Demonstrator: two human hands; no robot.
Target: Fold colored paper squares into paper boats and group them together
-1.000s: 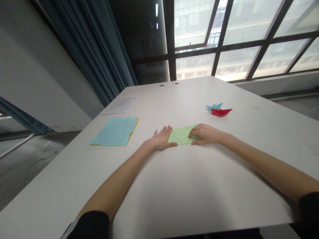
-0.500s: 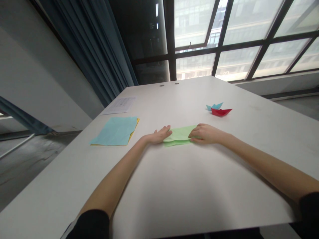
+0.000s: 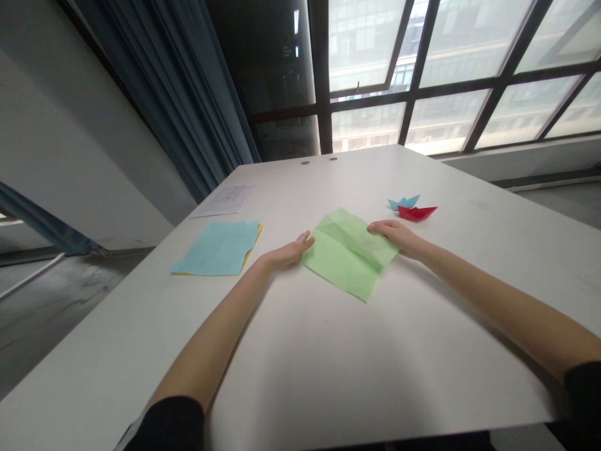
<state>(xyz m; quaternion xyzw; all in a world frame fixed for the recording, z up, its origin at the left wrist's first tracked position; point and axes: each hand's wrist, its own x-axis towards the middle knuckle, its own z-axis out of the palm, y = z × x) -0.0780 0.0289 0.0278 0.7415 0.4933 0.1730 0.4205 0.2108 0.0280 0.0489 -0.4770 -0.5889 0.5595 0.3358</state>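
Note:
A creased light green paper sheet (image 3: 350, 254) lies unfolded and turned like a diamond on the white table (image 3: 328, 363). My left hand (image 3: 287, 252) grips its left corner with the fingertips. At the sheet's right corner my right hand (image 3: 399, 235) pinches the paper. Both forearms stretch forward over the table.
A stack of light blue paper over yellow paper (image 3: 216, 248) lies to the left. A printed white sheet (image 3: 226, 198) sits farther back on the left. A red paper boat (image 3: 416, 212) and a blue paper boat (image 3: 402, 202) stand at the back right. Windows and a dark curtain lie beyond.
The green sheet was folded into a flat strip under both hands. It has been opened out and turned into a diamond; my hands have moved apart to its left and right corners.

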